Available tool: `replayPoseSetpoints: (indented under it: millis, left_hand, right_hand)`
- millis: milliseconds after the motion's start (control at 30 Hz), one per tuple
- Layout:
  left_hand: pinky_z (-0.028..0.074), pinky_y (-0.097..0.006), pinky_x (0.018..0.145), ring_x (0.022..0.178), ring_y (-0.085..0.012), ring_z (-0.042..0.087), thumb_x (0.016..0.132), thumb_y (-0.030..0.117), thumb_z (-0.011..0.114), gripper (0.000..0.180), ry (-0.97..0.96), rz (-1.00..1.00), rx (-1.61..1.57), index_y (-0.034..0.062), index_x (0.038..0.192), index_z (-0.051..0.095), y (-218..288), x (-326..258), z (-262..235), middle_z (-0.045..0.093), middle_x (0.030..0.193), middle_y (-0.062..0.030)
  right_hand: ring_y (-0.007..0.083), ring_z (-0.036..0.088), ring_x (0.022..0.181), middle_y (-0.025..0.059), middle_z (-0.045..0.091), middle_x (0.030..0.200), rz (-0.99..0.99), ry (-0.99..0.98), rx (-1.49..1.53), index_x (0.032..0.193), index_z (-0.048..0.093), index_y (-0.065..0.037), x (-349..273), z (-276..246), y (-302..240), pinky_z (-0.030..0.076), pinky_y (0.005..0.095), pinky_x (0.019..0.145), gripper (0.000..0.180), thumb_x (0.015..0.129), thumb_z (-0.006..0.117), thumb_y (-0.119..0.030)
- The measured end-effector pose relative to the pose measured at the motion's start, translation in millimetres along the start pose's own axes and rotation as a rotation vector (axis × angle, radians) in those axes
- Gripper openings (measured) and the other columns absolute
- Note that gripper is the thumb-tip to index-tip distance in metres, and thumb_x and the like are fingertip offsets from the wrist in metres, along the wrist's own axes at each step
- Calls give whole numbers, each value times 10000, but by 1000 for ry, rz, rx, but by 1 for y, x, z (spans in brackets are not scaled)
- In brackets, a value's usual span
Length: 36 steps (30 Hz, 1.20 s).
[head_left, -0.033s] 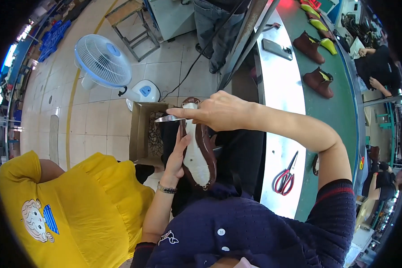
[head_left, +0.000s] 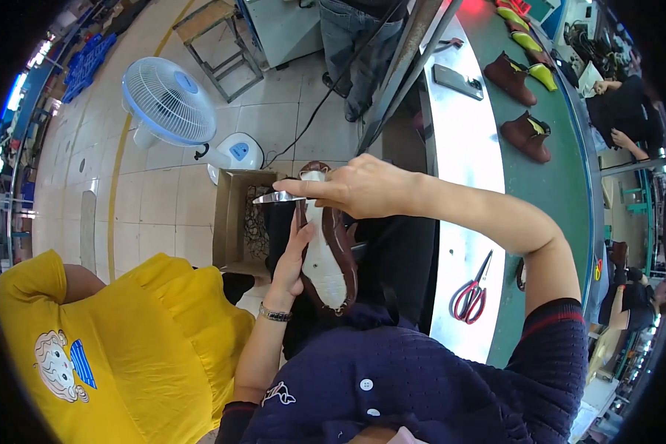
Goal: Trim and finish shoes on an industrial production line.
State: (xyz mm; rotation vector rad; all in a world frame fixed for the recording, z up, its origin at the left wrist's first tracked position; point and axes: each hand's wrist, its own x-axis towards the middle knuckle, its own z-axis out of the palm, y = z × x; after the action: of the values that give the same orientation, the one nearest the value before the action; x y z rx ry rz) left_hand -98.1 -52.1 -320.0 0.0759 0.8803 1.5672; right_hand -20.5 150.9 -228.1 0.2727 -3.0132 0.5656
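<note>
A brown shoe upper [head_left: 345, 255] is held with its bottom up over my lap, its white insole board [head_left: 324, 277] showing between the brown edges. My left hand [head_left: 292, 263] grips it from the left side, thumb lying on the white board. Across the far end reaches my right hand [head_left: 362, 186], closed on a shiny metal blade-like tool [head_left: 275, 197] whose tip points left past the shoe. Its index finger is stretched along the tool, and the handle is hidden in the palm.
Left of the shoe stands a cardboard box [head_left: 229, 222] holding stringy scraps; beyond it is a fan [head_left: 169, 100]. On the right, red-handled scissors [head_left: 469, 302] and a phone [head_left: 457, 81] lie on a metal ledge beside a green belt with brown boots [head_left: 527, 137]. A person in yellow [head_left: 155, 333] sits close at left.
The metal tool has turned slightly, so its shiny face shows broader. Both hands and the shoe stay nearly in place.
</note>
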Motion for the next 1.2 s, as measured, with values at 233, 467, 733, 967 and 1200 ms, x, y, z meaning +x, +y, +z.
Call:
replayPoseSetpoints:
  millis: [233,467,733,967,1200]
  left_hand:
    - [407,-333,1031,1227,-165,489,967,240,567,627,16,-10,19,146,1503,255,-2,0,-6,469,1373,-54]
    - [431,-328,999,1178,-155,525,935,198,613,663,103,-76,26,150,1498,266,-3,-3,-14,504,1335,-38]
    - [459,-333,962,1127,-158,554,869,107,680,715,90,-148,26,166,1477,308,-2,-6,-21,549,1253,-24]
    - [451,-340,982,1151,-163,544,860,99,695,739,70,-150,-33,135,1487,305,-16,-11,-33,544,1282,-32]
    - [308,-445,1128,1328,-284,434,892,756,277,927,-117,-104,-348,50,1491,282,-47,-35,-20,423,1462,-130]
  right_hand:
    - [264,643,561,119,634,648,74,-272,-172,1526,228,-257,-1,1,-15,473,346,488,831,826,645,-95]
    - [255,651,563,126,660,680,54,-320,-207,1519,252,-226,-9,6,-23,479,333,475,834,804,661,-95]
    - [262,630,503,133,638,634,53,-272,-119,1520,241,-201,-14,6,-36,478,355,448,743,881,617,-157]
    - [267,630,512,126,618,588,157,-332,-47,1511,249,-141,-29,14,-37,433,343,441,712,886,590,-164]
    - [274,646,720,171,634,817,150,-452,-85,1472,356,-320,-63,-10,-72,474,325,498,664,869,574,-149]
